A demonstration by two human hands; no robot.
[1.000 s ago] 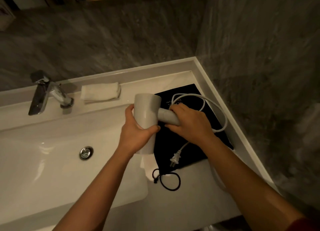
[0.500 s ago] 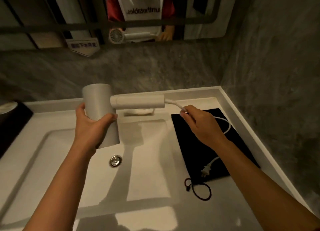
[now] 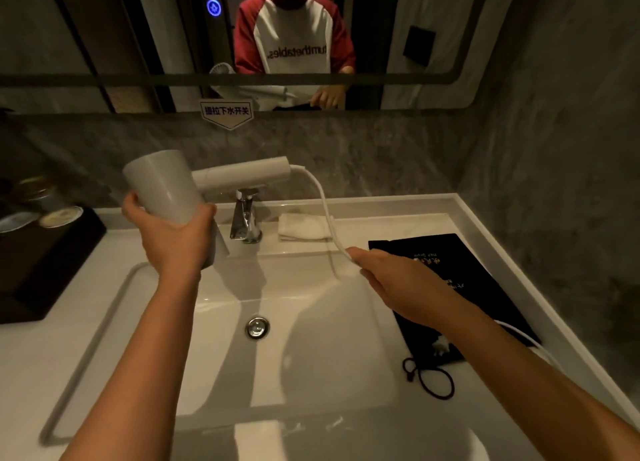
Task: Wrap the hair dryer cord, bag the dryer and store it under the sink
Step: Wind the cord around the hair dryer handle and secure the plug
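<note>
My left hand [image 3: 173, 239] grips the barrel of the white hair dryer [image 3: 162, 187], held up over the basin with its handle [image 3: 242, 176] pointing right. The white cord [image 3: 323, 207] drops from the handle's end into my right hand [image 3: 391, 277], which pinches it above the basin's right side. The rest of the cord passes under my right forearm; its plug [image 3: 440, 347] lies on the flat black drawstring bag [image 3: 460, 280] on the right counter. The bag's drawstring loop [image 3: 433, 377] trails toward me.
A white sink basin [image 3: 311, 339] with a metal drain [image 3: 257, 328] lies below. The chrome tap [image 3: 246, 218] and a folded white towel [image 3: 301, 228] sit behind it. A dark tray with dishes [image 3: 45, 246] stands at left. Grey stone walls close the right side; a mirror [image 3: 138, 38] hangs above.
My left hand has lifted the dryer off the bag and carried it left over the basin. My right hand has slid from the handle down along the cord. The view has tilted up.
</note>
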